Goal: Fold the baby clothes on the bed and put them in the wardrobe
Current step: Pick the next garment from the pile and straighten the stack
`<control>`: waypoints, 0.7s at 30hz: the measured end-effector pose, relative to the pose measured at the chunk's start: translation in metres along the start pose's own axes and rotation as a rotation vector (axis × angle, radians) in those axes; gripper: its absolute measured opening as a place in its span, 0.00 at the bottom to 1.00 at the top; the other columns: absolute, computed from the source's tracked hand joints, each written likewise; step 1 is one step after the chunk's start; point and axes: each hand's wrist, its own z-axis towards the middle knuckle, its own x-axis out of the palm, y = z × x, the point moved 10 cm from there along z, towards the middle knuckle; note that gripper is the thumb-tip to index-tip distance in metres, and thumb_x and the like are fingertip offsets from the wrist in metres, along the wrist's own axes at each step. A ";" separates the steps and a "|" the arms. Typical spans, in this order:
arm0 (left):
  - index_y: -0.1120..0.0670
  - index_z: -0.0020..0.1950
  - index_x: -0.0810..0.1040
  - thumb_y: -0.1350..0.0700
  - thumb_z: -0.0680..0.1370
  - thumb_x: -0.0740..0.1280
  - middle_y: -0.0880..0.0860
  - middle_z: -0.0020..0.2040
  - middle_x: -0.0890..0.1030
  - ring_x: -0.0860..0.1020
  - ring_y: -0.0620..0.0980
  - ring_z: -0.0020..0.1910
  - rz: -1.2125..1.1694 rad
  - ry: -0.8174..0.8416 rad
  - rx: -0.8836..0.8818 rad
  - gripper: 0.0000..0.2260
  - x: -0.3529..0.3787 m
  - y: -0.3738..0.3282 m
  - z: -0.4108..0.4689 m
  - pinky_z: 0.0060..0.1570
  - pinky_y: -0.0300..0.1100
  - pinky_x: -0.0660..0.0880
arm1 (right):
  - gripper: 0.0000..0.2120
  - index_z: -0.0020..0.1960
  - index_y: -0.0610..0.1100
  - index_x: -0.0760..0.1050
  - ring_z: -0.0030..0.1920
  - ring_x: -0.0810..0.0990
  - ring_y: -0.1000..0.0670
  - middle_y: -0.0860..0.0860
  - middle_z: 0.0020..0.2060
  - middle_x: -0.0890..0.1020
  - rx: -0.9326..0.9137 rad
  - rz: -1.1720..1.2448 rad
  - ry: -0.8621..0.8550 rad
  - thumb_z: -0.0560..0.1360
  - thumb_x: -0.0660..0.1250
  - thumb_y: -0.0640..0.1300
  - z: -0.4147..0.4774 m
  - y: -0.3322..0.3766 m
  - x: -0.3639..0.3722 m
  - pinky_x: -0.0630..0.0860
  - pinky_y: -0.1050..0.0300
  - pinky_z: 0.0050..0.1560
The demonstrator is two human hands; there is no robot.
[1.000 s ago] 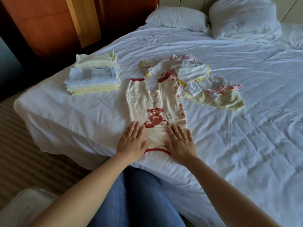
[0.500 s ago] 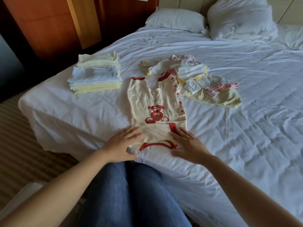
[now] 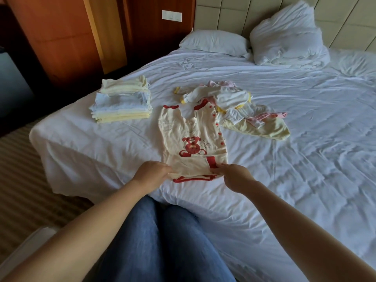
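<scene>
Both near corners of cream romper (image 3: 191, 139) held: left hand (image 3: 151, 173) fingers pinch the left corner, right hand (image 3: 234, 176) fingers pinch the right, beside the red trim. Fingertips partly tucked under cloth, so grip depth unclear. Romper lies flat on bed (image 3: 305, 159), near hem doubled up. Folded stack (image 3: 122, 106) far left. Unfolded heap (image 3: 234, 102) touches romper's upper right.

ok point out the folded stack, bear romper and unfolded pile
folded stack (image 3: 122, 104): head view, blue middle layers
bear romper (image 3: 192, 148): head view, red bear print
unfolded pile (image 3: 232, 98): head view, white top garment
</scene>
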 end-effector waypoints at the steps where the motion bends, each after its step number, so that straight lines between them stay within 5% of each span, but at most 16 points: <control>1: 0.47 0.59 0.81 0.57 0.80 0.60 0.51 0.51 0.84 0.81 0.54 0.50 0.068 0.012 -0.022 0.13 -0.004 -0.001 0.003 0.49 0.48 0.77 | 0.29 0.72 0.66 0.63 0.64 0.74 0.50 0.56 0.71 0.70 0.013 -0.007 0.000 0.80 0.51 0.37 0.000 -0.001 -0.002 0.71 0.62 0.52; 5: 0.52 0.35 0.72 0.56 0.77 0.60 0.50 0.40 0.80 0.78 0.51 0.41 0.114 0.062 -0.081 0.10 -0.015 -0.003 0.005 0.39 0.43 0.72 | 0.28 0.71 0.66 0.66 0.58 0.78 0.49 0.55 0.64 0.76 0.025 -0.013 0.021 0.80 0.51 0.38 -0.008 -0.001 -0.007 0.71 0.61 0.45; 9: 0.52 0.45 0.82 0.54 0.76 0.62 0.47 0.44 0.82 0.79 0.48 0.44 0.026 0.116 -0.092 0.08 -0.007 -0.007 -0.009 0.43 0.41 0.73 | 0.28 0.70 0.67 0.66 0.63 0.76 0.49 0.55 0.67 0.74 -0.023 -0.035 0.034 0.80 0.51 0.39 -0.025 0.004 -0.006 0.69 0.62 0.48; 13: 0.52 0.40 0.79 0.54 0.75 0.63 0.48 0.39 0.80 0.78 0.48 0.40 0.006 0.145 -0.075 0.07 -0.002 -0.019 -0.021 0.40 0.41 0.72 | 0.27 0.70 0.67 0.67 0.64 0.74 0.50 0.56 0.68 0.74 -0.053 -0.041 0.032 0.80 0.51 0.39 -0.044 0.008 -0.007 0.71 0.61 0.56; 21: 0.51 0.42 0.81 0.52 0.74 0.64 0.48 0.41 0.81 0.78 0.49 0.41 -0.009 0.190 -0.100 0.07 0.007 -0.026 -0.034 0.40 0.42 0.72 | 0.25 0.67 0.66 0.71 0.65 0.73 0.56 0.61 0.66 0.75 -0.092 -0.037 0.031 0.79 0.55 0.41 -0.067 0.019 -0.007 0.67 0.66 0.55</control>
